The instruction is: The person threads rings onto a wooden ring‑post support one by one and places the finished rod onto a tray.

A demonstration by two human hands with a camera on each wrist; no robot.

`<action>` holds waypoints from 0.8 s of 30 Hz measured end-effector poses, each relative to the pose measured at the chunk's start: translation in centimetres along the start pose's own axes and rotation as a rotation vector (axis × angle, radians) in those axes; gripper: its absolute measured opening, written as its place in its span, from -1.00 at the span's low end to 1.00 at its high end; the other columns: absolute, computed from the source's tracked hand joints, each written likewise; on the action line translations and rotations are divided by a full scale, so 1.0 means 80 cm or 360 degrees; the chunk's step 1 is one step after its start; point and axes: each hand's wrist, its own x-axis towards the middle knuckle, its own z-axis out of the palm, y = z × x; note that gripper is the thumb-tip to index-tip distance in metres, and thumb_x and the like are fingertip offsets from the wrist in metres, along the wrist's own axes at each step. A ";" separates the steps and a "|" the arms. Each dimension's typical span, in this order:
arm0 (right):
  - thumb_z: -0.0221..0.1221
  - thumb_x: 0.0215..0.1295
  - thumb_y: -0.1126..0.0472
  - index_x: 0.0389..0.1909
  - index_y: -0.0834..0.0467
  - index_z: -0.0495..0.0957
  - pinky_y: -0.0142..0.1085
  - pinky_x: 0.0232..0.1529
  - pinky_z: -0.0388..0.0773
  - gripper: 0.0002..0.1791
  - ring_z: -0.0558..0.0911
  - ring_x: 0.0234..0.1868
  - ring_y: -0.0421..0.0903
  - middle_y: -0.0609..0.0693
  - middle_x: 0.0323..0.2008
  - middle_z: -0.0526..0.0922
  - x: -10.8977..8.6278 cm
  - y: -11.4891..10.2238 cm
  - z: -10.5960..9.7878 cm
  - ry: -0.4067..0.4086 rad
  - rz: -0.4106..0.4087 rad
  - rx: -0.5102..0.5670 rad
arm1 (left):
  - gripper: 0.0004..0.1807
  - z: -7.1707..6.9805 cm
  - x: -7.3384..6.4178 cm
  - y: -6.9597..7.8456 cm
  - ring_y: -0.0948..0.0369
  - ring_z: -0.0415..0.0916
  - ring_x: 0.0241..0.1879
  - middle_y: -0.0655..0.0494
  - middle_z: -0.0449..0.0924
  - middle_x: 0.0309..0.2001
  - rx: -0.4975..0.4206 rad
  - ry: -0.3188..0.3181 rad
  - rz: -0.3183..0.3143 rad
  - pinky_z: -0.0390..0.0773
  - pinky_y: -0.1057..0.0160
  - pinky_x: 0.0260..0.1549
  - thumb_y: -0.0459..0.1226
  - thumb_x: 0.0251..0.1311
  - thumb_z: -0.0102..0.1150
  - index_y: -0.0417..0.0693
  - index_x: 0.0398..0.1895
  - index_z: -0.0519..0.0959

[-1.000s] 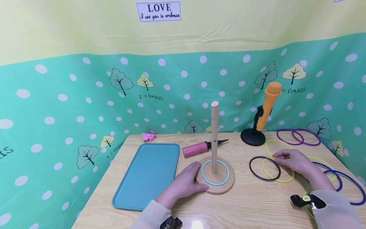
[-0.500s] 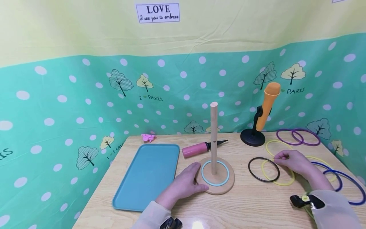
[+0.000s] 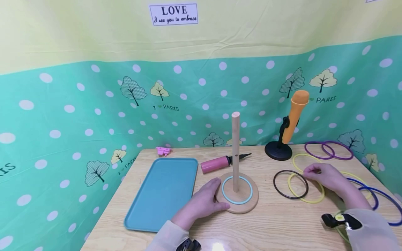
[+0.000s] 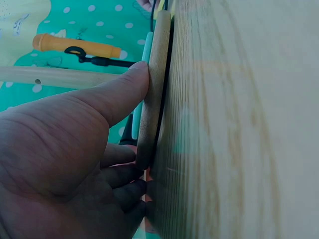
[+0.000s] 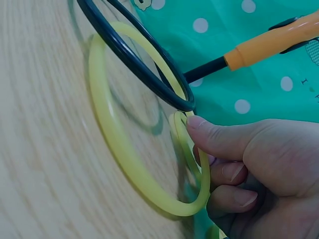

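My left hand (image 3: 205,200) holds the round base of a wooden ring-toss stand (image 3: 236,150) at its left side. Its thumb lies on the base's edge and its fingers bend at the rim. A light blue ring (image 3: 250,184) circles the pole and lies on the base. To the right, my right hand (image 3: 325,177) pinches a thin yellow ring (image 5: 117,144) between thumb and fingers. A black ring (image 3: 290,198) lies tilted across this yellow ring, its edge close to my thumb tip in the right wrist view. Another yellow ring (image 3: 295,157) lies just behind.
Purple rings (image 3: 340,159), blue rings (image 3: 389,197) and a green ring (image 3: 340,234) lie on the right. An orange microphone (image 3: 294,116) stands at the back. A pink hand pump (image 3: 215,164), a blue tray (image 3: 163,193) and a small pink toy (image 3: 163,151) are farther left.
My right fingertips have shifted slightly to the right, and the far edge of the black ring has risen a little. The left hand has stayed on the stand's base.
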 end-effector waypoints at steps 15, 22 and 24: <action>0.25 0.69 -0.06 0.12 0.30 0.69 -0.17 -0.15 0.46 -0.55 0.59 -0.08 0.12 0.20 -0.05 0.72 -0.005 -0.019 -0.022 0.0156 0.0009 0.0028 | 0.14 0.001 0.001 -0.001 -0.20 0.25 0.62 -0.32 0.24 0.66 0.0003 0.0009 0.0012 0.33 -0.21 0.57 0.11 0.30 0.59 -0.36 0.69 0.24; 0.13 0.74 -0.15 0.25 0.35 0.60 -0.15 -0.21 0.45 -0.41 0.58 -0.01 0.26 0.37 0.08 0.64 -0.011 -0.030 -0.030 0.0370 0.0108 0.0098 | 0.14 0.001 0.000 -0.002 -0.20 0.24 0.63 -0.32 0.23 0.66 -0.0008 0.0009 0.0010 0.32 -0.21 0.58 0.11 0.30 0.59 -0.36 0.69 0.24; 0.12 0.74 -0.15 0.26 0.34 0.59 -0.22 -0.24 0.46 -0.41 0.56 -0.01 0.22 0.37 0.09 0.64 -0.012 -0.034 -0.031 0.0422 0.0148 0.0138 | 0.15 0.001 0.000 -0.002 -0.20 0.24 0.63 -0.32 0.23 0.66 -0.0012 0.0008 0.0008 0.32 -0.21 0.58 0.12 0.29 0.59 -0.36 0.69 0.24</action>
